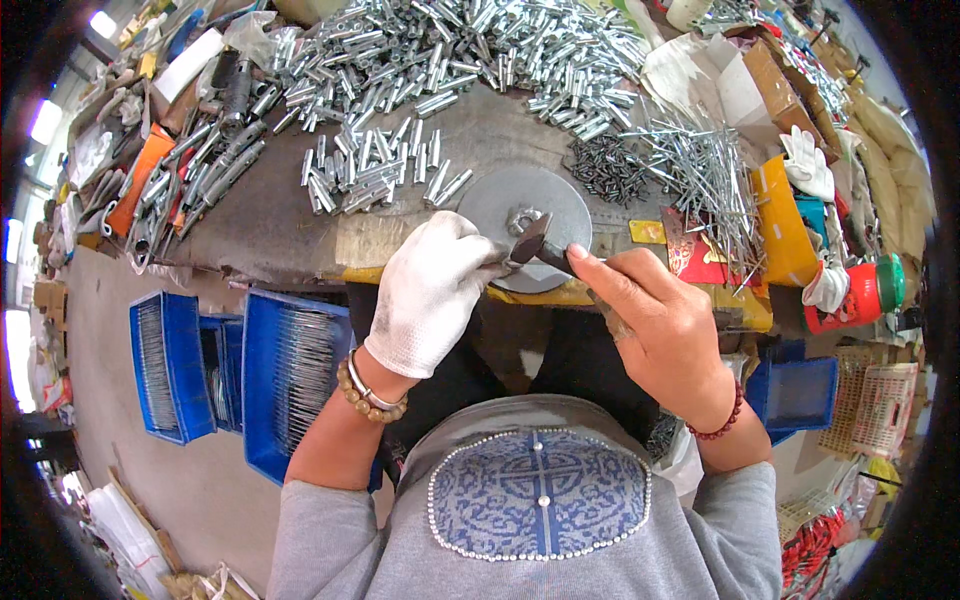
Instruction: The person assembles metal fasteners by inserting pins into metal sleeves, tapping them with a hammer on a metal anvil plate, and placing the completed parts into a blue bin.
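Right hand (665,320), bare, fist closed around hammer (535,245) handle; head sits over near edge of round steel disc (530,215). Left hand (430,295), gloved, fingers pinched together at hammer head, touching disc's near-left rim. Pinched item hidden.

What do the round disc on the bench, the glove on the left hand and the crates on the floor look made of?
Round disc: dull grey metal, probably steel, matte and scuffed. Glove on the left hand: white knitted fabric, likely cotton, with visible weave. Crates: glossy blue moulded plastic.
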`<state>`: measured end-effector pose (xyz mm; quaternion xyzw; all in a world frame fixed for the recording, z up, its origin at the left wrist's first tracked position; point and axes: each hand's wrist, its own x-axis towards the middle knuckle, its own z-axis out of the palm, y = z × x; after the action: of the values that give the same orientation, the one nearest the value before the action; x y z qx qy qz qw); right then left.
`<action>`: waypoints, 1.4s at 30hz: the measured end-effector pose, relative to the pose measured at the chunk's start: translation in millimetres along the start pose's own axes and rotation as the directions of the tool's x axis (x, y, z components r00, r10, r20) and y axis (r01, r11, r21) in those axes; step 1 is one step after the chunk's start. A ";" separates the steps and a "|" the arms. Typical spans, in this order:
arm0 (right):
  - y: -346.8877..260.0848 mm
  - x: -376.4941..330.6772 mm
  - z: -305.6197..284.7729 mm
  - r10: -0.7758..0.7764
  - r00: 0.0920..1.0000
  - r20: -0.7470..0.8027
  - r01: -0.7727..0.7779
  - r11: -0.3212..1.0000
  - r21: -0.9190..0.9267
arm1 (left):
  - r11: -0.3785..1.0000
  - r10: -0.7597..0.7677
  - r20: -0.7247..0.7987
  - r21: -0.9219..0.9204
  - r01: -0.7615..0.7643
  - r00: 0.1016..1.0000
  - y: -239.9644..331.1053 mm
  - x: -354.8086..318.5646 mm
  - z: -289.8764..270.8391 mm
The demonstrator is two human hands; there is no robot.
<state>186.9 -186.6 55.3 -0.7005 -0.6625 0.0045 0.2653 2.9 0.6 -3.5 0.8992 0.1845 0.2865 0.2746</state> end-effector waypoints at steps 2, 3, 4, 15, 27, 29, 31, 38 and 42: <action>0.3 2.1 -0.9 -0.025 0.998 -0.050 0.026 0.999 0.025 | 1.000 0.008 -0.007 -0.002 -0.008 1.000 -1.7 -0.6 0.3; 0.3 2.4 -0.7 -0.046 0.994 -0.100 0.051 0.997 0.049 | 1.000 0.007 -0.008 -0.001 -0.007 1.000 -1.3 -0.7 0.0; -0.3 2.6 -1.0 -0.048 0.994 -0.099 0.053 0.997 0.050 | 1.000 0.004 -0.003 -0.007 -0.004 1.000 -0.1 -0.3 -0.5; 9.4 10.5 -4.1 0.059 0.993 -0.102 -0.030 0.964 0.265 | 0.999 0.049 0.004 -0.017 -0.049 0.999 -1.0 2.1 -2.4; 41.1 28.3 5.4 0.002 1.000 -0.020 -0.005 0.988 -0.154 | 0.989 0.120 0.103 0.071 -0.128 0.987 -3.4 7.1 -8.2; 39.2 18.8 8.8 0.064 0.991 0.113 -0.060 0.998 -0.036 | 0.991 0.130 0.079 0.034 -0.133 0.988 -6.1 5.2 -5.7; 42.7 15.0 17.3 0.083 0.991 0.109 -0.080 0.996 -0.029 | 0.988 0.143 0.084 0.038 -0.147 0.986 -4.8 7.1 -7.2; 42.5 15.0 24.0 -0.011 0.998 0.059 0.012 1.000 -0.014 | 0.988 0.146 0.076 0.031 -0.149 0.986 -6.7 5.6 -7.2; 36.7 21.3 28.3 -0.087 0.995 0.043 0.086 0.996 0.017 | 0.988 0.124 0.069 0.079 -0.130 0.990 -7.5 3.4 -13.7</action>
<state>213.4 -155.8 24.5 -0.6688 -0.6979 0.0133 0.2561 -4.2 13.4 2.8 0.9284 0.1297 0.2665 0.2240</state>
